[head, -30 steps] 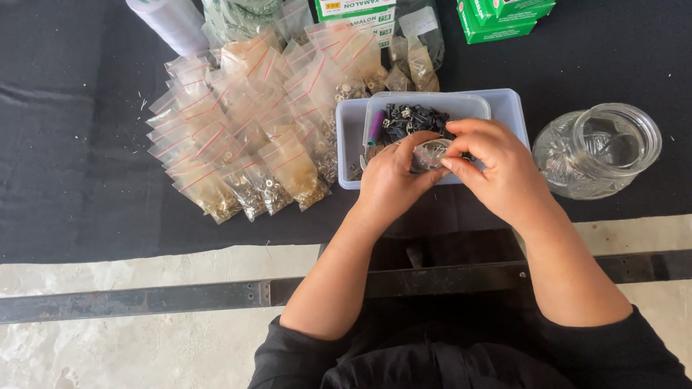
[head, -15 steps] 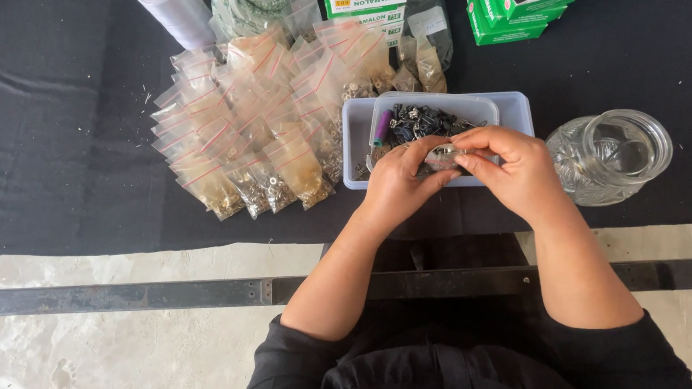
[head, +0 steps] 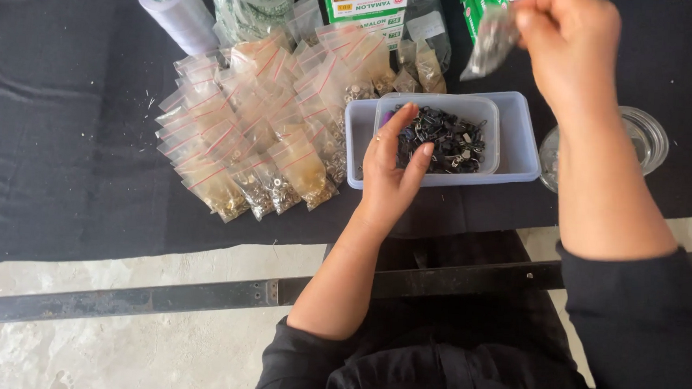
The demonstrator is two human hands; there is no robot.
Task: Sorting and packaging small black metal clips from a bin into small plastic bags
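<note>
At the centre of the frame, a pale plastic tray (head: 522,141) stands on the black table (head: 56,148), and it holds a smaller clear tub (head: 488,115) filled with small dark metal parts (head: 444,136). On the left edge of this tub rests the left hand (head: 391,169), with its fingers (head: 403,122) loosely spread and reaching among the dark parts; I cannot tell if they grip any of them. Toward the upper right of the frame, the right hand (head: 571,40) is raised above the tray, and its fingers are pressed together, pinching a small clear bag (head: 490,40) with shiny pieces inside. Just right of the tray, partly hidden behind the right forearm, is a round glass jar (head: 649,131). Left of the tray lies a large heap of small zip bags (head: 262,135) with gold and silver pieces, touching the tray side. At the upper left of the frame lies a white roll (head: 176,8), and along the top edge stand a yellow-and-green box (head: 368,2) and a green box (head: 478,0).
</note>
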